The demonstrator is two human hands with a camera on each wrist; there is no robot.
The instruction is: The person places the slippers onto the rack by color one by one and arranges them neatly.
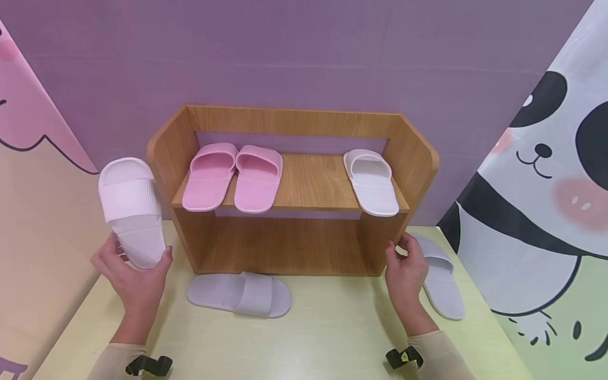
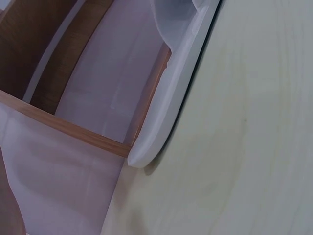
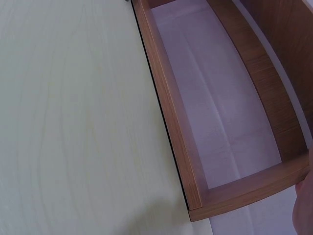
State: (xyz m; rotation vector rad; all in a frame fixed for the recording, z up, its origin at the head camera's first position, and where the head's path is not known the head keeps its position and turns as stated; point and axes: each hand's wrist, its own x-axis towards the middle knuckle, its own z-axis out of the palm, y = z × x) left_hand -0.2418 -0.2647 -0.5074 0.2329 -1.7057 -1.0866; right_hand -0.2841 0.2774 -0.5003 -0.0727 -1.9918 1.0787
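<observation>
The held white slipper (image 1: 130,203) is raised just left of the wooden rack (image 1: 313,182), its long axis slanting from upper left to lower right, with the toe up and away from the person and the heel down toward the palm. The left hand (image 1: 133,282) holds it by the heel end, thumb on the right edge and fingers on the left. The right hand (image 1: 407,277) grips the front edge of the rack's right side panel low down, fingers curled and close to the thumb. On the rack's upper shelf, a second white slipper (image 1: 375,190) sits by the right panel, and two pink slippers (image 1: 209,182) stand side by side toward the left, all with toes to the back. On the pale table (image 1: 332,338), a lavender slipper (image 1: 256,295) lies crosswise before the rack, toe to the right; another lavender slipper (image 1: 442,279) lies just right of the right hand, toe away from the person. Behind hangs a purple backdrop (image 1: 304,53), with a panda picture (image 1: 546,211) at the right.
</observation>
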